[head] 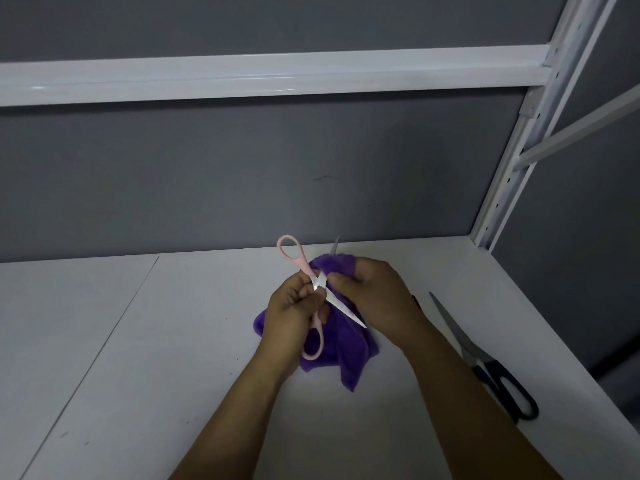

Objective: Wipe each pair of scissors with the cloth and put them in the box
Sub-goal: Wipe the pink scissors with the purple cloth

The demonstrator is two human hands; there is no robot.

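Left hand: You are curling the fingers of your left hand (294, 306) round the pink scissors (299, 259) near the pivot, keeping them spread open, likely so that each blade can be reached alone.
Right hand: Your right hand (374, 292) is pinching the purple cloth (346, 351) between thumb and fingers, wrapping it over the far blade, probably so that cloth, not skin, is meeting the edge.
Pink scissors: They are sitting between both hands above the table (138, 341); one bare blade is pointing down to your right, and the other's tip is poking out above the cloth.
Cloth: Its loose folds are hanging beneath your hands.
Black scissors (498, 379): They are lying closed on the table beside your right forearm, apparently awaiting their turn.
Box: It is not showing in this view.
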